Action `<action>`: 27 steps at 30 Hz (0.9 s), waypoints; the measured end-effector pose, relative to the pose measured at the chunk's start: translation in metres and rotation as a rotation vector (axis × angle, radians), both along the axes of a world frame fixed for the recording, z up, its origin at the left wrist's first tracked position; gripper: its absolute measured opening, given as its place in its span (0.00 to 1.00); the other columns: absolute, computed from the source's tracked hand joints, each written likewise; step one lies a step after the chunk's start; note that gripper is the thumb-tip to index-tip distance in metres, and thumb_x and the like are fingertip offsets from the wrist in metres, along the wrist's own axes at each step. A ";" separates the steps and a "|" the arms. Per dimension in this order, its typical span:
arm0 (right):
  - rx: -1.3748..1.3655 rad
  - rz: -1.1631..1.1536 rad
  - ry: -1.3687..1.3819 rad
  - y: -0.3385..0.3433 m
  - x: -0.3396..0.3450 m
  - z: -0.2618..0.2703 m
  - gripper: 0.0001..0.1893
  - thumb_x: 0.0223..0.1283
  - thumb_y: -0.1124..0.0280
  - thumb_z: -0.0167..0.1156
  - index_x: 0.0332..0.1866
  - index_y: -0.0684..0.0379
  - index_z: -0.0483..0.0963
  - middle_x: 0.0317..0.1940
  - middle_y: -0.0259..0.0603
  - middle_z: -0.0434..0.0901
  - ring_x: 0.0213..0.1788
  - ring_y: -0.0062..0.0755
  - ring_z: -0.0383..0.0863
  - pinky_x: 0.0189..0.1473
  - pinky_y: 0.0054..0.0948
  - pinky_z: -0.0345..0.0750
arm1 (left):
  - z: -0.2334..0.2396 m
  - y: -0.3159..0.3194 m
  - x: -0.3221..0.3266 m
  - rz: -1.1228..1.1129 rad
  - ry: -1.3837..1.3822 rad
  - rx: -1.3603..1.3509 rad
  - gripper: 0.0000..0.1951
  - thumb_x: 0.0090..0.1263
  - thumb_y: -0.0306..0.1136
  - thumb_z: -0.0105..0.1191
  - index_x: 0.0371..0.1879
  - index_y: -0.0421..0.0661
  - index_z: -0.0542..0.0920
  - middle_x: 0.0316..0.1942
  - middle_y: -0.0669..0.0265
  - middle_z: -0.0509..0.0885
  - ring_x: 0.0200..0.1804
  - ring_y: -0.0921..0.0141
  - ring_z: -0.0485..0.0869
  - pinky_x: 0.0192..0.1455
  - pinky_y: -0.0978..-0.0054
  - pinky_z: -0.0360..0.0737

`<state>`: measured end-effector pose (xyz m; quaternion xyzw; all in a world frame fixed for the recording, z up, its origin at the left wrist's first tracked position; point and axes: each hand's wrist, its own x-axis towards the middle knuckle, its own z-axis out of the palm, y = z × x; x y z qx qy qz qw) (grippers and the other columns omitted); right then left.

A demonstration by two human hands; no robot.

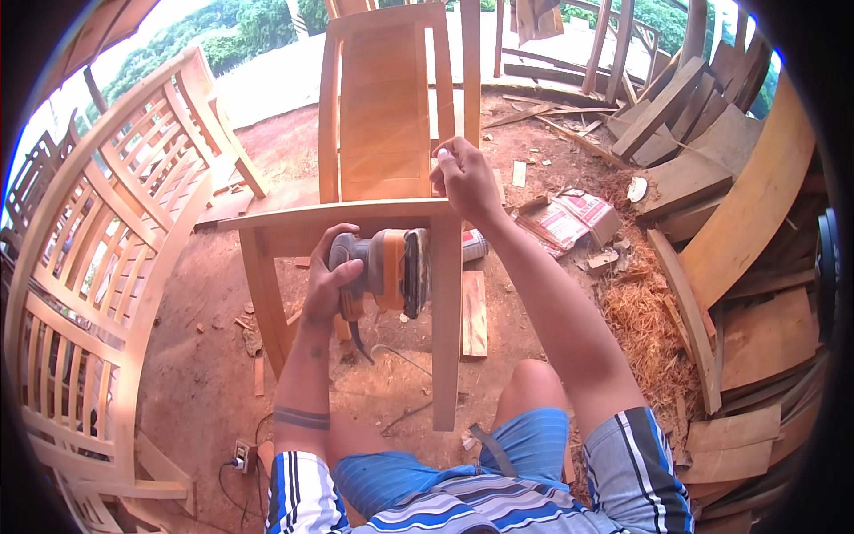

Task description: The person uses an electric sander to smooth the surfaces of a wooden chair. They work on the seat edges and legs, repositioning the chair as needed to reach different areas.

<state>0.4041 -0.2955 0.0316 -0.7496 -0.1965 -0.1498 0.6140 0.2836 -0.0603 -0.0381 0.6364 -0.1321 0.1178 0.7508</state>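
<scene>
My left hand (328, 277) grips an orange and grey electric sander (383, 270) by its body. The sander is turned on its side, its sanding pad facing right towards a front leg (446, 334) of a wooden chair; I cannot tell whether the pad touches it. My right hand (467, 177) is raised over the right front corner of the seat, fingers curled; whether it holds something small I cannot tell. The chair seat's front edge (347, 210) runs below it, and the tall panelled backrest (385, 107) rises behind. A dark cord hangs from the sander.
A slatted wooden bench (157, 300) stands at the left. A power outlet box (245, 457) with a plug lies at the lower left. Torn cartons (567, 220), a can (474, 245), wood shavings (647, 327) and stacked planks (694, 170) are at the right. A wood block (474, 314) lies beside the chair leg.
</scene>
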 end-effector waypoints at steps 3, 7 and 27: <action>0.022 0.011 -0.008 -0.001 0.001 0.001 0.12 0.79 0.70 0.47 0.48 0.67 0.76 0.28 0.41 0.84 0.28 0.24 0.83 0.33 0.26 0.81 | 0.004 0.001 0.005 -0.003 -0.018 0.016 0.32 0.55 0.41 0.74 0.60 0.46 0.79 0.46 0.70 0.80 0.47 0.74 0.83 0.52 0.76 0.81; 0.034 0.028 0.006 -0.002 0.000 0.001 0.12 0.80 0.70 0.47 0.48 0.67 0.76 0.28 0.41 0.84 0.28 0.24 0.83 0.33 0.26 0.81 | 0.006 0.002 0.010 -0.009 -0.034 0.007 0.32 0.55 0.41 0.74 0.60 0.46 0.79 0.46 0.69 0.80 0.47 0.74 0.83 0.52 0.76 0.81; 0.162 0.072 0.054 0.000 0.003 0.000 0.12 0.77 0.69 0.51 0.46 0.68 0.77 0.26 0.43 0.85 0.24 0.24 0.82 0.27 0.28 0.77 | -0.007 0.005 -0.001 -0.018 -0.006 0.057 0.33 0.53 0.42 0.75 0.60 0.48 0.80 0.43 0.69 0.82 0.46 0.75 0.82 0.51 0.76 0.80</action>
